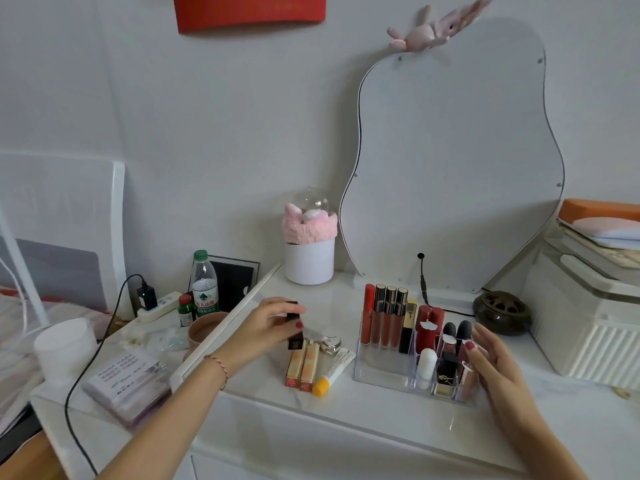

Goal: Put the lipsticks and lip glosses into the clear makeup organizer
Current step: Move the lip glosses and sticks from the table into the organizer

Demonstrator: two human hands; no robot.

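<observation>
My left hand (268, 323) holds a black lipstick tube (295, 332) upright above the white tabletop, left of the clear makeup organizer (381, 370). Several lip glosses (384, 317) stand in the organizer's back row, with lipsticks (446, 337) in its front compartments. My right hand (498, 368) rests against the organizer's right side, fingers fairly straight and touching a lipstick there. On the table below my left hand lie two orange-pink tubes (303, 365), a white tube with a yellow cap (332, 374) and a small silver case (330, 344).
A wavy mirror (450, 161) leans on the wall behind the organizer. A white cup with a pink headband (309, 251), a dark round burner (502, 311), a white box (588, 323), a water bottle (205, 285), a power strip (157, 306) and a booklet (128, 382) surround the area.
</observation>
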